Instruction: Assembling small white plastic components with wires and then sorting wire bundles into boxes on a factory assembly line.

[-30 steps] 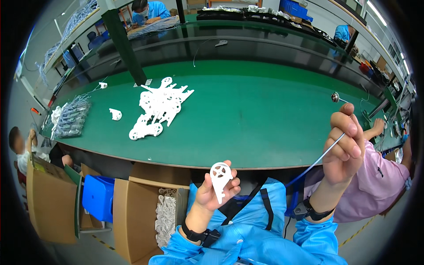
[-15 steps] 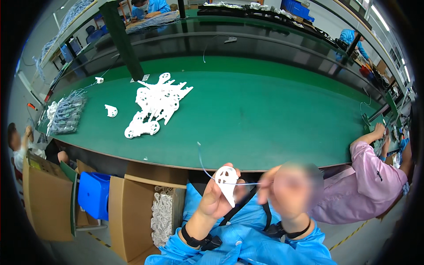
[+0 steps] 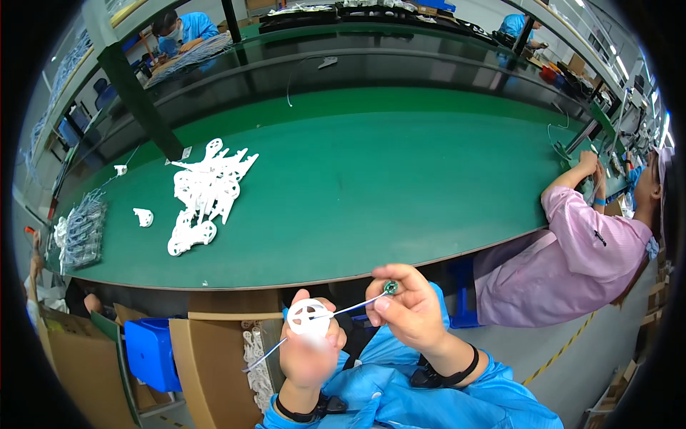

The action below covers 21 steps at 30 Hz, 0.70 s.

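My left hand (image 3: 309, 361) is closed around a white plastic part (image 3: 309, 312) with a round, cut-out head, above the floor just in front of the bench. A thin cable (image 3: 351, 308) runs across the part's face, and its loose end hangs below my left fingers. At the cable's other end sits a small round green circuit board (image 3: 390, 287), pinched in the fingers of my right hand (image 3: 411, 306). Between my hands the cable is nearly straight. The lower portion of the white part is blurred and partly hidden by my hand.
On the green bench (image 3: 371, 193) lies a pile of white plastic parts (image 3: 207, 187), with one loose part (image 3: 143, 217) beside it. Bundled cables (image 3: 86, 229) sit far left. Below are cardboard boxes (image 3: 204, 365) and a blue bin (image 3: 151, 354). A co-worker in pink (image 3: 572, 264) sits right.
My view has turned, so the bench things appear further left. The white part has tipped in my left hand. My right hand has come out of the blur, and the green circuit board now shows.
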{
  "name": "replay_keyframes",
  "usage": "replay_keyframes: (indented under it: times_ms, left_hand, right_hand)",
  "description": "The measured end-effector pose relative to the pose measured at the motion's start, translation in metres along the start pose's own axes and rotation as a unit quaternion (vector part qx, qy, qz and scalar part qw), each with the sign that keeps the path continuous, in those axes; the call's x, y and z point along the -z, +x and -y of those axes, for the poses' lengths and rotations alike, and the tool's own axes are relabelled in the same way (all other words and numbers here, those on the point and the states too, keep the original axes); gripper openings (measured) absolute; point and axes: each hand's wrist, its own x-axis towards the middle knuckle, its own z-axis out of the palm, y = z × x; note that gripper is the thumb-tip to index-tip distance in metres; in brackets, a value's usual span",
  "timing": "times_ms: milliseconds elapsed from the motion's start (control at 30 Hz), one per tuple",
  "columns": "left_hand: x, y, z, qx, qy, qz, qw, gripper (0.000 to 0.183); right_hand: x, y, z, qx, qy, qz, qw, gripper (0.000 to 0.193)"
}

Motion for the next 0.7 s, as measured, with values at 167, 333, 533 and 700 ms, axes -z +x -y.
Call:
replay_keyframes:
  times_ms: [167,333,533,700]
  left_hand:
    - [0.006,-0.010,-0.006,0.002,0.014,-0.022,1.000,0.052]
    - [0.006,-0.014,-0.008,-0.021,-0.015,-0.019,0.999,0.060]
    - [0.003,-0.013,0.007,-0.004,0.020,-0.004,1.000,0.074]
    - [-0.003,-0.007,0.018,0.031,-0.079,0.004,0.996,0.073]
  right_hand:
    - [0.004,-0.006,0.010,0.002,-0.053,0.091,0.994,0.038]
    - [-0.008,-0.006,0.011,0.055,-0.156,0.106,0.980,0.032]
    - [-0.037,0.000,0.018,0.178,-0.424,0.127,0.879,0.031]
    - [-0.059,-0.002,0.014,0.125,-0.437,0.054,0.889,0.031]
